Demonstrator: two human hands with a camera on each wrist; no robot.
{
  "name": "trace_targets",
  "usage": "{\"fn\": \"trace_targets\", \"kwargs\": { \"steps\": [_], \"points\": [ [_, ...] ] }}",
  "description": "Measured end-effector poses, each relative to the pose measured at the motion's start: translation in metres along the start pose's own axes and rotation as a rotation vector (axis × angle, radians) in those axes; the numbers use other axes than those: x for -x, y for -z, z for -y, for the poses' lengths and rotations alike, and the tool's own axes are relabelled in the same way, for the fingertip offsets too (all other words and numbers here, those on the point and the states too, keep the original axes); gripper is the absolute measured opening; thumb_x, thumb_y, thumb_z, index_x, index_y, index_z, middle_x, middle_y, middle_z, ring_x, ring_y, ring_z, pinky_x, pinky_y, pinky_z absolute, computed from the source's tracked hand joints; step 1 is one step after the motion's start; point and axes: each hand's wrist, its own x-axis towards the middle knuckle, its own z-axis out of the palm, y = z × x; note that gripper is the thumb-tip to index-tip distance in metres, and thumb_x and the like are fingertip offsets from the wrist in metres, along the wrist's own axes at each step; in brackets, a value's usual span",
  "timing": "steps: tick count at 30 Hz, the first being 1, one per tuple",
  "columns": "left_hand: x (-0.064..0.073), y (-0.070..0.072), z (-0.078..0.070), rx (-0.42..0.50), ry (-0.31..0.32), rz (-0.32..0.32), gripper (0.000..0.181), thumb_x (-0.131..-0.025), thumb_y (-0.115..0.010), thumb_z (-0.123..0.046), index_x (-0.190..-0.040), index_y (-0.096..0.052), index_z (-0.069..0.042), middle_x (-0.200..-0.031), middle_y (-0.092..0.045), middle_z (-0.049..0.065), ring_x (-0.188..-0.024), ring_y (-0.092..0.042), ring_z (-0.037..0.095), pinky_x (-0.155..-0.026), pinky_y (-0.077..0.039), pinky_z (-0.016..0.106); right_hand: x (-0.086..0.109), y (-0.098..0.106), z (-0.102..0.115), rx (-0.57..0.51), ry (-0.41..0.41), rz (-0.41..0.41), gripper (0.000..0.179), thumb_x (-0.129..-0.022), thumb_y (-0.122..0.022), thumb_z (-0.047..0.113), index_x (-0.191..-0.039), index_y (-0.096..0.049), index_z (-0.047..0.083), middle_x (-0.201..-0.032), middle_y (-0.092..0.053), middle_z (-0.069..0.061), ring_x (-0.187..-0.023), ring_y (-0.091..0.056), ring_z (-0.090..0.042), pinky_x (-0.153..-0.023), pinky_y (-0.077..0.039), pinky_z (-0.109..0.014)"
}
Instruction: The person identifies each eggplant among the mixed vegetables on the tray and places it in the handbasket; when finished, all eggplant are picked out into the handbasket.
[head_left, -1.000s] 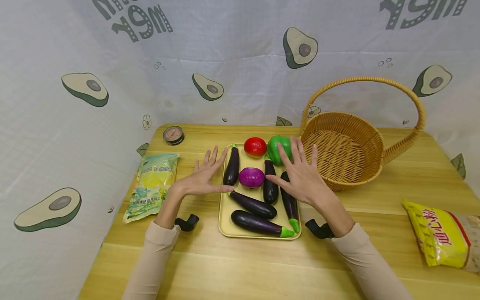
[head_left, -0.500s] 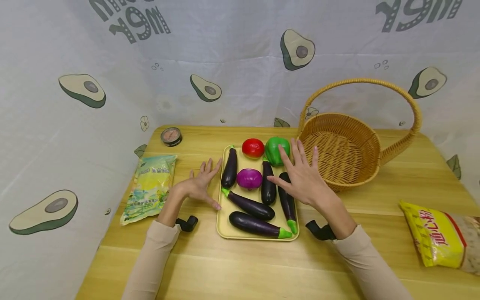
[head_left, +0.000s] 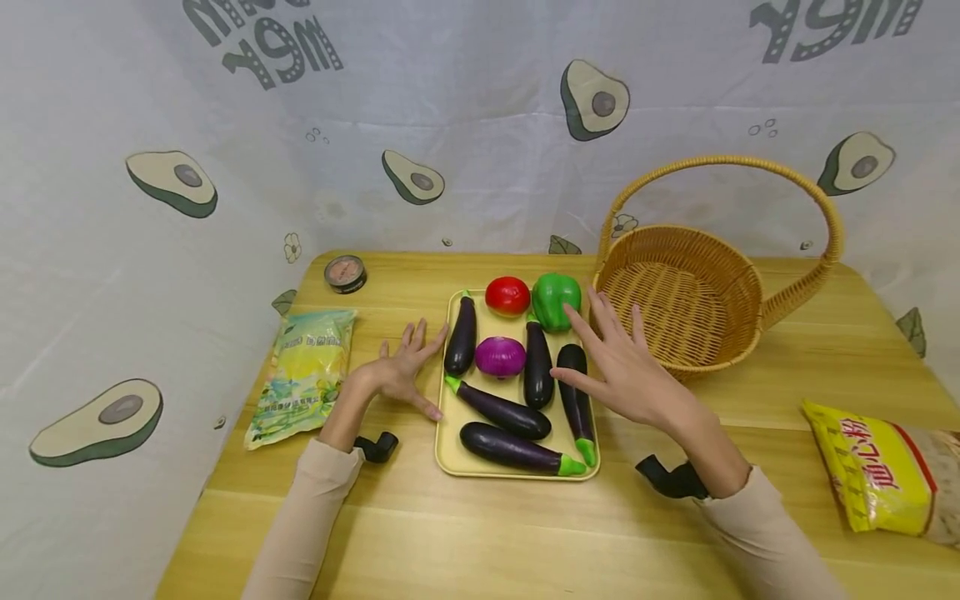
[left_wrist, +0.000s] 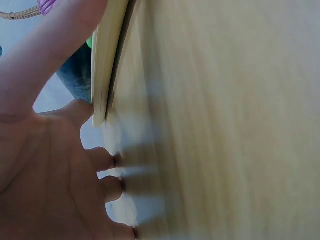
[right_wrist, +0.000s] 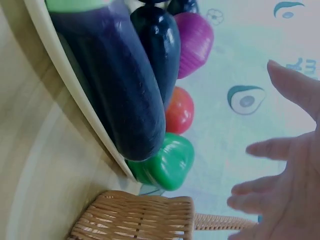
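Note:
A pale yellow tray (head_left: pixel 448 446) holds several dark eggplants (head_left: pixel 513 450), a purple onion (head_left: pixel 501 357), a red tomato (head_left: pixel 507 297) and a green bell pepper (head_left: pixel 557 302). Just off the tray's left edge is my left hand (head_left: pixel 397 373), fingers spread and holding nothing. In the left wrist view its fingertips reach down at the table, beside the tray's rim (left_wrist: pixel 102 65). My right hand (head_left: pixel 626 375) hovers past the tray's right side with fingers apart, nothing in it. The right wrist view has it apart from the nearest eggplant (right_wrist: pixel 117 85) and the pepper (right_wrist: pixel 172 162).
A wicker basket (head_left: pixel 741 292) with a tall handle stands behind and right of the tray. Left of the tray lie a green-yellow packet (head_left: pixel 303 371) and a small round tin (head_left: pixel 346 273). A yellow food bag (head_left: pixel 885 475) sits at the far right. A printed cloth (head_left: pixel 495 183) hangs behind.
My left hand has drawn back left from over the tray's edge. My right hand has shifted right and slightly nearer, away from the pepper. The vegetables stay where they were.

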Motion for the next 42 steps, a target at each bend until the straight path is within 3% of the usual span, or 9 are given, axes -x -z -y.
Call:
{"fn": "trace_targets", "kwargs": {
  "steps": [3,9,12,15,19,22,29,34,42],
  "points": [
    [0.000,-0.001,0.002,-0.002,0.007,-0.002,0.142,-0.072,-0.094,-0.046,-0.167,0.010,-0.021,-0.168,0.027,0.025,-0.157,0.026,0.042,-0.120,0.012,0.076,0.010,0.001,0.000,-0.081,0.042,-0.007,0.081,-0.103,-0.061,0.044,-0.166,-0.022,0.012,-0.174,0.004,-0.022,-0.159,-0.004,-0.050,-0.124,0.008,-0.071],
    [0.000,-0.002,0.003,-0.001,0.006,0.002,0.141,-0.073,-0.093,-0.046,-0.167,0.010,-0.023,-0.168,0.027,0.024,-0.157,0.027,0.041,-0.120,0.013,0.075,0.028,-0.003,0.000,-0.161,0.063,-0.062,0.069,-0.104,-0.063,0.035,-0.163,-0.034,0.015,-0.166,-0.027,-0.023,-0.150,-0.032,-0.050,-0.113,-0.033,-0.075],
    [-0.001,-0.002,0.002,-0.002,0.007,0.008,0.141,-0.073,-0.093,-0.047,-0.167,0.010,-0.023,-0.168,0.028,0.023,-0.157,0.027,0.041,-0.120,0.013,0.075,0.034,-0.009,-0.001,-0.151,0.049,-0.087,0.068,-0.103,-0.065,0.032,-0.162,-0.037,0.013,-0.152,-0.045,-0.021,-0.134,-0.052,-0.043,-0.101,-0.050,-0.064],
    [-0.001,-0.001,0.002,-0.008,0.018,0.012,0.141,-0.073,-0.093,-0.047,-0.167,0.010,-0.024,-0.168,0.028,0.023,-0.157,0.027,0.040,-0.120,0.013,0.074,0.036,-0.016,-0.003,-0.145,0.020,-0.074,0.067,-0.102,-0.067,0.030,-0.160,-0.039,0.010,-0.135,-0.053,-0.021,-0.117,-0.062,-0.036,-0.087,-0.058,-0.049],
    [0.000,-0.001,0.001,-0.009,0.028,0.012,0.141,-0.073,-0.093,-0.047,-0.167,0.010,-0.024,-0.169,0.028,0.022,-0.157,0.027,0.039,-0.121,0.013,0.074,0.032,-0.027,-0.005,-0.152,-0.031,-0.043,0.071,-0.100,-0.069,0.030,-0.159,-0.039,0.006,-0.120,-0.055,-0.021,-0.101,-0.067,-0.028,-0.072,-0.058,-0.033],
    [-0.001,-0.001,0.001,-0.010,0.027,0.010,0.141,-0.073,-0.093,-0.047,-0.167,0.010,-0.025,-0.169,0.027,0.022,-0.157,0.027,0.039,-0.121,0.012,0.074,0.028,-0.033,-0.007,-0.140,-0.066,-0.061,0.074,-0.099,-0.072,0.029,-0.159,-0.038,0.003,-0.115,-0.055,-0.022,-0.089,-0.064,-0.022,-0.067,-0.052,-0.029],
    [-0.001,-0.002,0.000,-0.004,0.025,0.009,0.141,-0.073,-0.093,-0.046,-0.167,0.011,-0.025,-0.169,0.028,0.021,-0.157,0.027,0.039,-0.121,0.012,0.074,0.021,-0.044,-0.011,-0.107,-0.102,-0.084,0.077,-0.098,-0.073,0.031,-0.157,-0.038,-0.003,-0.103,-0.057,-0.021,-0.077,-0.050,-0.018,-0.066,-0.045,-0.030],
    [-0.001,-0.003,0.001,0.005,0.026,0.007,0.142,-0.073,-0.093,-0.046,-0.167,0.010,-0.025,-0.169,0.029,0.021,-0.157,0.027,0.038,-0.121,0.013,0.074,0.015,-0.049,-0.011,-0.101,-0.129,-0.085,0.075,-0.097,-0.073,0.031,-0.157,-0.040,-0.001,-0.101,-0.056,-0.020,-0.076,-0.049,-0.020,-0.065,-0.043,-0.031],
    [-0.001,-0.002,0.000,-0.003,0.031,0.002,0.143,-0.071,-0.093,-0.047,-0.167,0.011,-0.025,-0.169,0.028,0.020,-0.157,0.027,0.038,-0.121,0.013,0.073,0.007,-0.057,-0.006,-0.083,-0.159,-0.111,0.076,-0.093,-0.077,0.030,-0.155,-0.043,0.002,-0.109,-0.058,-0.029,-0.083,-0.057,-0.031,-0.069,-0.052,-0.047]
  ]
}}
